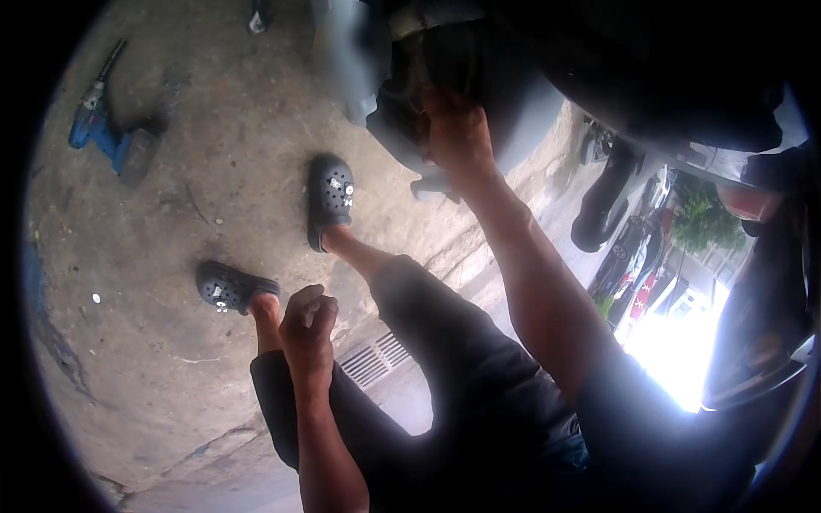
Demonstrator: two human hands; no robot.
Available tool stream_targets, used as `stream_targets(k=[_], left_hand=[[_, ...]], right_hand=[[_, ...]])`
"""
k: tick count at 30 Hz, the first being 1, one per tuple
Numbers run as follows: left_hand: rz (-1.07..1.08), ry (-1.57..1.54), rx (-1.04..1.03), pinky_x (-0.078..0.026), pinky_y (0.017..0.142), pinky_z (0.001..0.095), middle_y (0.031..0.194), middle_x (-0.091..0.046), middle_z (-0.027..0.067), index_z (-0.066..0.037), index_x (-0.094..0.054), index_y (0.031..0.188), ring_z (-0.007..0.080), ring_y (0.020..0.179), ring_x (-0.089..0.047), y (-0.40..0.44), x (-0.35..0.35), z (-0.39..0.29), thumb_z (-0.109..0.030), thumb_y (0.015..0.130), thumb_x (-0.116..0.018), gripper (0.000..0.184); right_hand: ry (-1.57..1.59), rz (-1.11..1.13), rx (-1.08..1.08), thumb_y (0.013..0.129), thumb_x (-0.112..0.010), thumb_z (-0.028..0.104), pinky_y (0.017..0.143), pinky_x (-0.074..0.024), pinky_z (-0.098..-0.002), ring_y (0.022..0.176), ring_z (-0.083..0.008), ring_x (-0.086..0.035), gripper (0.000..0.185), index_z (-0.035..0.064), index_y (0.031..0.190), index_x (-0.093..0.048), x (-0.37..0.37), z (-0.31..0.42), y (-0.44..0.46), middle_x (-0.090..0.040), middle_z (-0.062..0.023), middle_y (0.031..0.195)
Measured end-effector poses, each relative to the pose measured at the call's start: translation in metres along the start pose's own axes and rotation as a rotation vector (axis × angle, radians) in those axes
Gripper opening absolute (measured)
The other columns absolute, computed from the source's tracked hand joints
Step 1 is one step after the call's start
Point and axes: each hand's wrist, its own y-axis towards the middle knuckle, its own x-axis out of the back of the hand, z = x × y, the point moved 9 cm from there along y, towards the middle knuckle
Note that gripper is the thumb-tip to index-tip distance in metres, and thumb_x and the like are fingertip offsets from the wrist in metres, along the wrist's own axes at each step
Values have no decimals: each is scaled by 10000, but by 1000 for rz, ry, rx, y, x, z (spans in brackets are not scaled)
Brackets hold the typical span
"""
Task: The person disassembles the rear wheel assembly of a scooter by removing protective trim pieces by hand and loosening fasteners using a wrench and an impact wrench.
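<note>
Touching, or at least right up against, a dark part point(395, 132) of what looks like a vehicle: that's the right hand point(457, 141). Fingers curled inward there; tips lost in shadow and blur, so can't tell whether they pinch an edge, press on it or just rest. Dark part sits directly at those fingers and spreads to the view's left of them. Pale panel point(534, 111) just beside the right fingers, on the view's right; big dark rounded body point(676, 77) beyond it.

Left hand point(308, 321) well apart from all that, below the right fingers in view, over the left leg. Its fingers are folded into a loose fist, thumb against them; no held thing can be made out, though something small could be hidden inside.

Blue power tool point(88, 126) lies on the concrete floor point(222, 111), well away from both sets of fingers, out to the view's left; neither hand on it. A metal-ended tool point(256, 22), cut off by shadow, lies above the left fingers, far off. Drain grate point(376, 359) near the left fingers, lower right of them.

Progress: judged as midway, low confidence. Right hand is engaged at the dark part, power tool set aside. No fastener visible, so can't confirm anything as loosened, fitted or finished; handling of that part looks incomplete.
</note>
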Motion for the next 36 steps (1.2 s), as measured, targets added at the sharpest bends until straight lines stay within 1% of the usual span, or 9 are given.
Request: stream_targets(k=[4,7,8,16,18,21,23,27,36], left_hand=[[-22,39,-97,-479,811,272,1015,-646,93,45,-613,1077,173,880,-609,0,5,3,-114,862,-656,271],[51,270,-347,-482,810,271,1024,-646,99,37,-612,1087,171,884,-612,1,4,4,-120,868,-650,273],[21,161,-143,-489,805,275,1025,-648,109,31,-611,1090,180,880,-615,2,4,11,-126,874,-644,269],[47,229,-224,-483,845,288,1025,-648,102,13,-605,1116,187,940,-621,1,10,18,-125,877,-632,277],[21,255,-114,-483,863,298,1026,-651,96,-1,-597,1141,195,960,-625,-4,4,5,-118,875,-631,293],[47,318,-204,-481,883,314,1014,-651,94,-17,-582,1179,198,967,-625,-11,-6,-14,-112,869,-631,328],[110,338,-312,-472,903,324,1061,-643,91,-27,-564,1212,182,997,-611,-11,-17,-26,-113,854,-650,378],[290,174,-312,-467,861,305,1036,-639,97,4,-581,1158,192,986,-593,-23,-40,-46,-149,873,-630,326],[603,-356,-7,-433,592,268,704,-535,46,39,-566,1053,119,648,-533,-44,-52,-39,-224,911,-561,299]], right_hand=[[-300,-217,445,826,-620,50,420,-473,-297,501,-165,-590,213,50,1039,-606,14,35,-22,-606,-84,769],[4,-9,73,791,-599,-31,426,-436,-260,523,-122,-564,272,48,1051,-608,18,35,-51,-583,-58,713],[192,134,-155,783,-588,-53,440,-429,-251,545,-112,-561,292,47,1056,-610,9,27,-64,-576,-52,698],[182,-58,-161,919,-516,147,508,-464,-319,621,-180,-580,144,19,931,-581,-1,1,-61,-570,-97,730],[594,-39,-687,821,-580,10,510,-450,-284,599,-169,-545,42,23,852,-556,-9,-6,-74,-559,-101,741],[1107,6,-717,871,-569,52,536,-462,-298,629,-190,-542,35,17,868,-570,-30,1,-107,-555,-95,760],[271,107,94,972,-532,159,610,-492,-295,786,-156,-593,149,29,912,-575,-6,64,-117,-579,-47,822],[1354,385,-711,941,-584,299,802,-485,-304,929,-168,-587,349,-11,1102,-592,-59,74,-179,-603,-73,953],[1354,777,-459,967,-562,411,645,-537,-307,753,-199,-649,489,-41,1149,-607,-60,94,-204,-645,-128,923]])
